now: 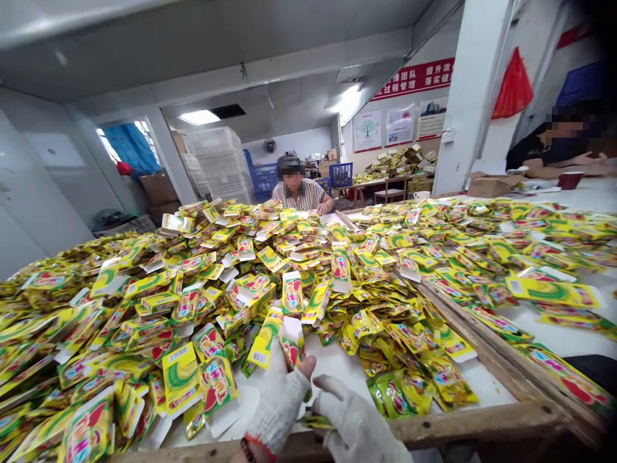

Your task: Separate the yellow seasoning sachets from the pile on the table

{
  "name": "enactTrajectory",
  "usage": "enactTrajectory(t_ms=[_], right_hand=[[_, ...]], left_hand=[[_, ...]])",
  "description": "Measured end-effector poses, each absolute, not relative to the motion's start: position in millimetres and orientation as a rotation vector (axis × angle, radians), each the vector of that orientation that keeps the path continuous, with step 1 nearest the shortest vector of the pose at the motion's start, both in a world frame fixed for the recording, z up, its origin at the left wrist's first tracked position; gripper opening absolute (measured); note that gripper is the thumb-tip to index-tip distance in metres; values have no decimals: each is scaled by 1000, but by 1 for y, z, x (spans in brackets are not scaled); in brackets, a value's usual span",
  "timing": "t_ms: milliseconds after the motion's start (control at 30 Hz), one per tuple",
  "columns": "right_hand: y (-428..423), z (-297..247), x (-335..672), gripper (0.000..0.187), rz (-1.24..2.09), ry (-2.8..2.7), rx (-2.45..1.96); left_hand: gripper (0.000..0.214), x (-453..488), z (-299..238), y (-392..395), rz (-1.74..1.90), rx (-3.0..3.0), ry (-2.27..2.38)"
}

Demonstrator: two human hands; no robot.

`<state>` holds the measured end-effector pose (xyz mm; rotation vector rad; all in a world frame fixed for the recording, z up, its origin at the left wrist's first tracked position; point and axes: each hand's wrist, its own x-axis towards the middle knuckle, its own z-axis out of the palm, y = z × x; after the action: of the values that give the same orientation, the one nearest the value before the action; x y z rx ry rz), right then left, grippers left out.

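Note:
My left hand (277, 402), in a white knit glove with a bare thumb tip, grips a small yellow carton (292, 347) with an open white flap and red fruit print. Close by on the right, my gloved right hand (357, 418) has its fingers curled around a green and yellow sachet (317, 419), mostly hidden by the fingers. Heaped flat cartons (180, 379) surround the left hand. Beyond the right hand lies a pile of shiny sachets (400, 360), with green ones nearest.
A wooden rail (463, 321) divides the white table, and a wooden edge (434, 427) runs along its front. Across the heap sits a person (303, 190) in a striped top. Another person (554, 148) is at the far right, near a cardboard box (494, 184).

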<state>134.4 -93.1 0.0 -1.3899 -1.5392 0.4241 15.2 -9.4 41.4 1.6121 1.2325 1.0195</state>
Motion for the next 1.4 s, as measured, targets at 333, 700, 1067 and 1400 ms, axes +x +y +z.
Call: enactTrajectory(t_ms=[333,700,1067,1400], right_hand=[[-96,48,174,35,594,-1137,-1599],[-92,52,176,14,321,-1641,-1860],[-91,35,176,16,289,-1563,-1733],[-92,45,173,10,546,-1405,-1679]], left_hand=[[66,-7,29,-26,770,2604,1201],[58,2,48,-34,444,2844,1144],[57,-4,54,-14,394,2753,877],[63,2,42,-21,546,2833,1163]])
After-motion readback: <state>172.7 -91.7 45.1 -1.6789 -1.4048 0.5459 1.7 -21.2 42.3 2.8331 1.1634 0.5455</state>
